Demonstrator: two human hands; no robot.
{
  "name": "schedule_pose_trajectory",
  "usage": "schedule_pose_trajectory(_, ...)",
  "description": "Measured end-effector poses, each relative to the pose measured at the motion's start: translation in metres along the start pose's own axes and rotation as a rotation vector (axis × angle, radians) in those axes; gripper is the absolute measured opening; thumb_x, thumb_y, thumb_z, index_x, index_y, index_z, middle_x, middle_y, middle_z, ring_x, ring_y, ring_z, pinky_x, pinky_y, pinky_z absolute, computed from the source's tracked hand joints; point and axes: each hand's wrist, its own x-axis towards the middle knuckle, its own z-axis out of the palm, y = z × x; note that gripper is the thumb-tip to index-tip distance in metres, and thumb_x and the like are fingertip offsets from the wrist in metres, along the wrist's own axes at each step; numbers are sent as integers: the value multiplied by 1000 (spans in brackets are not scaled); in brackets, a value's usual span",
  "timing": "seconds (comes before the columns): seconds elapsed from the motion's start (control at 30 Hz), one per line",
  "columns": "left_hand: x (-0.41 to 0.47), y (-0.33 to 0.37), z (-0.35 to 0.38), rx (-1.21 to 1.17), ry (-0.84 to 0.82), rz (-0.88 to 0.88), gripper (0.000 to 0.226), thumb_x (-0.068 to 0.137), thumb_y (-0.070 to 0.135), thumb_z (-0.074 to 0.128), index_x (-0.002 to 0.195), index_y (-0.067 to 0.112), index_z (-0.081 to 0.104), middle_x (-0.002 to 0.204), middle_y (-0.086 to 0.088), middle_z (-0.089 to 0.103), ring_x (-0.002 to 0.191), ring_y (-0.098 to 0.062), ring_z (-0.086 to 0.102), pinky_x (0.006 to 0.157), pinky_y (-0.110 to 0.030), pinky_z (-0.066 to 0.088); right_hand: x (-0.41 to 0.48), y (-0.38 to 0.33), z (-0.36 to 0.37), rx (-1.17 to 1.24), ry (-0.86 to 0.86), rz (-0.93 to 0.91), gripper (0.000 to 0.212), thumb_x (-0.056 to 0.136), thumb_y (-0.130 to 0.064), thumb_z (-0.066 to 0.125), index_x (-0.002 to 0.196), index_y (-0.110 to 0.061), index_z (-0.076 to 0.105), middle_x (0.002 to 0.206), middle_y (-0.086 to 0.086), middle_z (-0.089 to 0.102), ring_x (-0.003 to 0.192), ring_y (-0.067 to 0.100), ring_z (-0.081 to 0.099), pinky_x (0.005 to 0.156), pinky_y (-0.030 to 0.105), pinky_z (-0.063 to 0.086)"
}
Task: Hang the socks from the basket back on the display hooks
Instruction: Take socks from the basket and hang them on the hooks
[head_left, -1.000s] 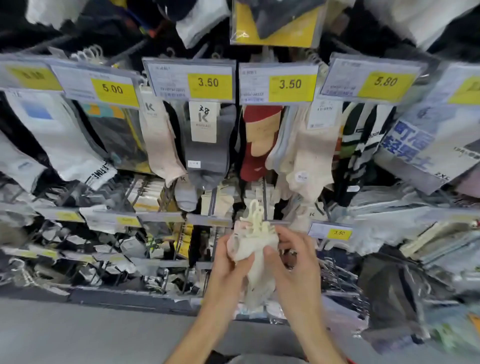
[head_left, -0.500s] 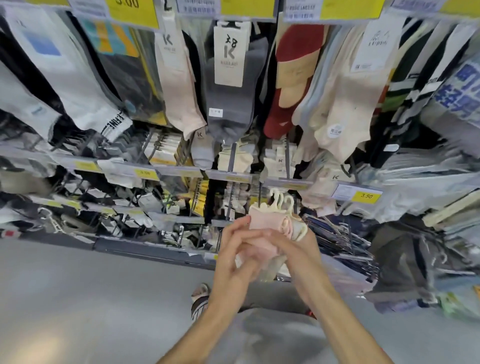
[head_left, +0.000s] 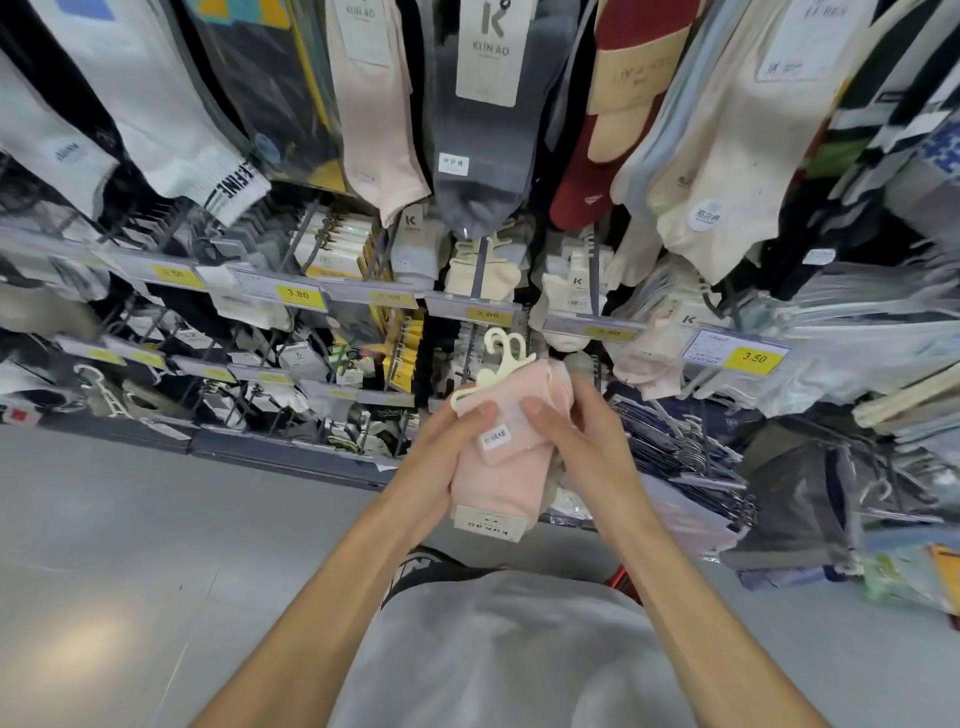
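Pink socks (head_left: 506, 467): one bundle, cream plastic hanger (head_left: 501, 358) on top. The paper band (head_left: 488, 525) at the lower end is printed "kun ao"; the writing on the white sticker (head_left: 496, 435) on the front is unreadable. Left hand (head_left: 441, 452) grips the bundle's left edge and right hand (head_left: 576, 436) its right edge, thumbs on the front. Above the bundle: grey sock (head_left: 488, 156), card "KUN AO". Upper right: yellow price tag (head_left: 753, 358) "3.50". Upper left: second tag (head_left: 297, 294) "3.80".

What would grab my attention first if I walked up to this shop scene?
Dead centre, the left hand and right hand grip a bundle of pale pink socks with cream plastic hangers poking out on top. Behind them a display rack crowded with hanging socks fills the view, with a yellow 3.50 price tag at right.
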Motion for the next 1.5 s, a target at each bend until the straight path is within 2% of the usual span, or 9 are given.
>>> schedule_pose_trajectory(0.1, 0, 0, -3, 24, 15, 60, 46, 78, 32, 70, 123, 24, 65, 108, -2, 77, 94, -16, 73, 71, -29, 60, 2, 2, -1, -276, 187, -177, 61, 84, -30, 76, 138, -37, 49, 119, -15, 52, 104, -1, 56, 77, 14, 52)
schedule_pose_trajectory(0.23, 0, 2, -6, 145, -30, 138, 34, 87, 29, 71, 119, 40, 66, 117, 2, 73, 101, -15, 70, 79, -29, 57, 1, -1, 4, -333, 158, -321, 48, 80, -36, 75, 124, -44, 59, 116, -13, 48, 109, 1, 54, 79, 5, 44)
schedule_pose_trajectory(0.37, 3, 10, -6, 28, -59, 103, 32, 88, 38, 55, 118, 35, 68, 114, 0, 73, 98, -15, 69, 76, -30, 58, 8, -7, 9, -213, 131, -266, 40, 78, -15, 80, 104, -39, 61, 110, -9, 58, 99, 0, 57, 80, 26, 53)
schedule_pose_trajectory(0.53, 6, 14, -13, -42, -20, 89, 37, 88, 27, 56, 124, 23, 63, 114, -4, 71, 94, -15, 67, 77, -29, 55, 13, -8, 12, -149, 52, -241, 47, 78, 0, 76, 106, -37, 63, 103, -17, 61, 97, 0, 59, 76, 26, 56)
schedule_pose_trajectory(0.67, 8, 15, -18, -58, 3, 87, 31, 98, 7, 50, 116, 25, 69, 110, -3, 72, 89, -12, 69, 74, -28, 55, 17, -8, 16, -235, 4, -261, 43, 85, -6, 73, 122, -29, 65, 110, -10, 55, 106, 7, 60, 88, 36, 56)
schedule_pose_trajectory(0.87, 13, 17, -17, -89, 52, 118, 35, 94, -1, 55, 101, 26, 77, 104, -1, 76, 87, -13, 71, 70, -26, 58, 22, -11, 18, -211, -15, -222, 33, 87, -9, 73, 114, -27, 66, 116, -4, 59, 105, 0, 62, 94, 32, 55)
schedule_pose_trajectory(1.03, 18, 14, -12, -137, 60, 114, 18, 94, 18, 59, 101, 24, 75, 102, -3, 76, 85, -16, 71, 67, -27, 58, 23, -6, 18, -161, -24, -221, 28, 87, -6, 72, 102, -28, 64, 109, -12, 64, 107, 9, 62, 103, 44, 50)
schedule_pose_trajectory(1.23, 22, 15, -7, -181, 46, 125, 31, 103, 25, 47, 100, 24, 78, 102, -6, 76, 85, -16, 72, 66, -27, 58, 22, -5, 21, -173, 59, -361, 20, 84, -16, 70, 98, -30, 65, 106, -9, 57, 99, 5, 59, 89, 16, 46)
schedule_pose_trajectory(1.5, 23, 18, -14, -131, 109, 122, 20, 83, 30, 66, 98, 23, 77, 98, -6, 77, 79, -14, 72, 61, -25, 58, 25, -5, 23, -198, 30, -408, 27, 84, -10, 71, 100, -29, 63, 120, -16, 55, 122, 5, 54, 100, 13, 44)
